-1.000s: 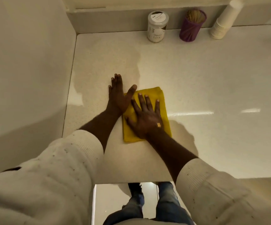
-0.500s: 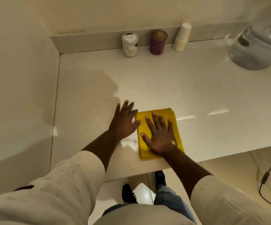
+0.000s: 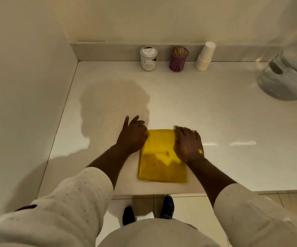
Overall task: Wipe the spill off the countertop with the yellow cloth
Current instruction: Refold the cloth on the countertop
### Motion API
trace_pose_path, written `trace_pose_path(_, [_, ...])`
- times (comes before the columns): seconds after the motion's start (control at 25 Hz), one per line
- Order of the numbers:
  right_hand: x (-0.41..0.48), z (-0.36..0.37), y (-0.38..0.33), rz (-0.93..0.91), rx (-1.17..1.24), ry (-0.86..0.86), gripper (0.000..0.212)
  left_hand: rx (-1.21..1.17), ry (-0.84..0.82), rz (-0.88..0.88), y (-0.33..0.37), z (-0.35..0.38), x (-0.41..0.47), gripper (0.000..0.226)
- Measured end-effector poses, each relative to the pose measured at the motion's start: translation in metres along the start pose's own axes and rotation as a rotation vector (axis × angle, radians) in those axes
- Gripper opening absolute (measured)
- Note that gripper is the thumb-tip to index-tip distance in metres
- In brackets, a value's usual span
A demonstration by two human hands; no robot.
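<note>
The yellow cloth [image 3: 160,148] lies folded flat on the white countertop [image 3: 215,113], close to its front edge. My left hand [image 3: 132,135] rests on the counter against the cloth's upper left corner, two fingers pointing forward and the others curled. My right hand [image 3: 187,144] lies palm down over the cloth's upper right edge, fingers stretched forward. A large dark patch [image 3: 112,104] lies on the counter behind my left hand. I cannot tell whether it is shadow or spill.
Along the back ledge stand a white-lidded jar [image 3: 148,58], a purple toothpick holder [image 3: 178,59] and a stack of paper cups [image 3: 205,56]. A grey rounded appliance [image 3: 286,75] sits at the far right. A wall [image 3: 19,104] closes the left side. My shoes [image 3: 167,206] show below the counter edge.
My right hand slid from the middle of the cloth to its right edge. My left hand's fingers curled in at the cloth's left corner. The view tilted back, showing more counter.
</note>
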State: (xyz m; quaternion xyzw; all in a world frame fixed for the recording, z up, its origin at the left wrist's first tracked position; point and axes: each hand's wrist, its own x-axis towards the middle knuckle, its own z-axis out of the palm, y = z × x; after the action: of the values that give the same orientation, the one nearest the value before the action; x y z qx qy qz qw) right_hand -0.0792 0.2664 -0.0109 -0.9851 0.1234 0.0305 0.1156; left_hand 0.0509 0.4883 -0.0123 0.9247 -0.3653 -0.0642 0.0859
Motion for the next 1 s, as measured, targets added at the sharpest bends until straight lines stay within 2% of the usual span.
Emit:
trace_pose_path(0.24, [0.016,0.000,0.013,-0.299,0.088,-0.014,0.048,0.036,-0.048,0.046,0.026,-0.007,0.008,0.040])
trace_pose_path(0.52, [0.018,-0.001,0.007,-0.268,0.102,-0.042,0.042,-0.018,-0.043,-0.087,0.044,-0.010,0.005,0.038])
trace_pose_path(0.68, [0.027,-0.021,0.003,-0.212,0.119,-0.015,0.047,-0.060,-0.040,-0.090,0.045,-0.026,0.011,0.034])
trace_pose_path(0.8, [0.042,-0.049,-0.004,-0.185,0.093,0.026,0.051,-0.086,0.053,-0.080,0.044,-0.050,0.024,0.032])
trace_pose_path(1.0, [0.072,-0.101,-0.011,-0.107,0.191,0.161,0.039,-0.106,0.193,-0.040,0.049,-0.108,0.057,0.030])
